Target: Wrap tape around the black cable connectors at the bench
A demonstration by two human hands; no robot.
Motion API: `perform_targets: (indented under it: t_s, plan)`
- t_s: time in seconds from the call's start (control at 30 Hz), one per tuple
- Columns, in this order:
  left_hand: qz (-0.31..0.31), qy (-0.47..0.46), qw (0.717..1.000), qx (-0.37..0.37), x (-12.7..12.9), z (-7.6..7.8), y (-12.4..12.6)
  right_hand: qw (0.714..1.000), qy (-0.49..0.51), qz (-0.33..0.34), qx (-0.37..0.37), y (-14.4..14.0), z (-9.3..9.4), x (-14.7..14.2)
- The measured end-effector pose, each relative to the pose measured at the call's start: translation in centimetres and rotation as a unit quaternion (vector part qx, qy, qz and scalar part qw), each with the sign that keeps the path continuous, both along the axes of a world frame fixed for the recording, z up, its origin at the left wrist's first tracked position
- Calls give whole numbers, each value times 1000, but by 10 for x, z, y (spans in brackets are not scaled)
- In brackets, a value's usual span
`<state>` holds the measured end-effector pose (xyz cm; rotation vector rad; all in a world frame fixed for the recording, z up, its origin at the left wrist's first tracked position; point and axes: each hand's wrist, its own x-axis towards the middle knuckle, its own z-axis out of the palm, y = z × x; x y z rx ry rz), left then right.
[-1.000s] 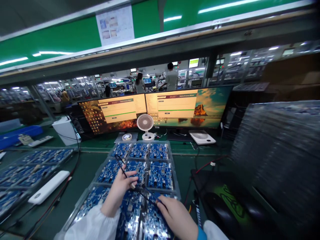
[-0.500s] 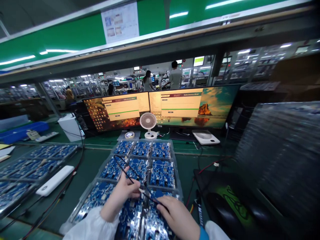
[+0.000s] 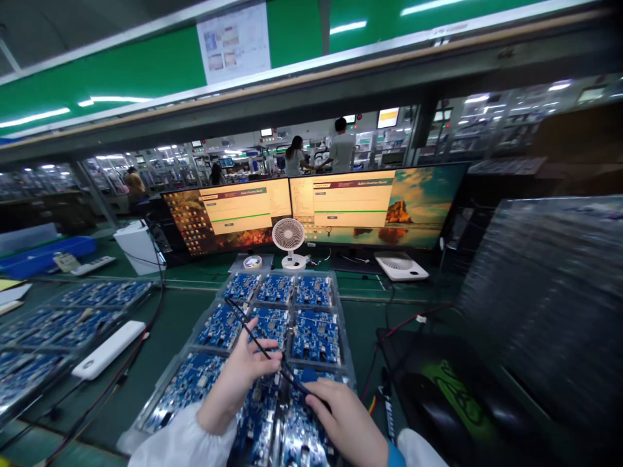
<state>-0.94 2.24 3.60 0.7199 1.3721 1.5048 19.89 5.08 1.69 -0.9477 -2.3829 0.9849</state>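
Note:
A clear plastic tray [image 3: 341, 337] of several blue circuit boards [image 3: 316, 337] lies in front of me on the green bench. My left hand [image 3: 238, 379] hovers over the near boards with its fingers pinched on a thin black cable [image 3: 248, 331] that runs up and to the left across the tray. My right hand [image 3: 343, 421] rests on the near right board and grips the same cable's lower end. White sleeves cover both wrists.
Two monitors [image 3: 311, 207] stand behind the tray, with a small white fan [image 3: 289, 241] and a flat white fan [image 3: 400, 264] before them. More board trays [image 3: 63, 318] and a white bar-shaped device [image 3: 107, 349] lie left. A black mat [image 3: 438, 383] and stacked trays [image 3: 549, 292] sit right. People work far behind.
The view shifted slightly right and steadied. My left hand rose a little with the cable, whose loop drew straighter; my right hand stayed on the near right board.

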Motion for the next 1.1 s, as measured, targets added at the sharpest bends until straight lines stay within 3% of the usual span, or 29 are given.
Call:
perform_targets:
  t_s: [0.27, 0.53, 0.83, 1.1]
  plan:
    - [60, 12, 997, -42, -19, -18, 6, 999, -3, 31, 23, -3, -2, -1]
    - [50, -32, 997, -55, -29, -20, 8, 995, -3, 97, 31, -6, -3, 2]
    - [91, 20, 994, -52, -45, -24, 12, 997, -52, 53, 5, -9, 0, -1]
    - [74, -20, 995, -65, -20, -19, 11, 996, -62, 43, -40, -7, 3, 0]
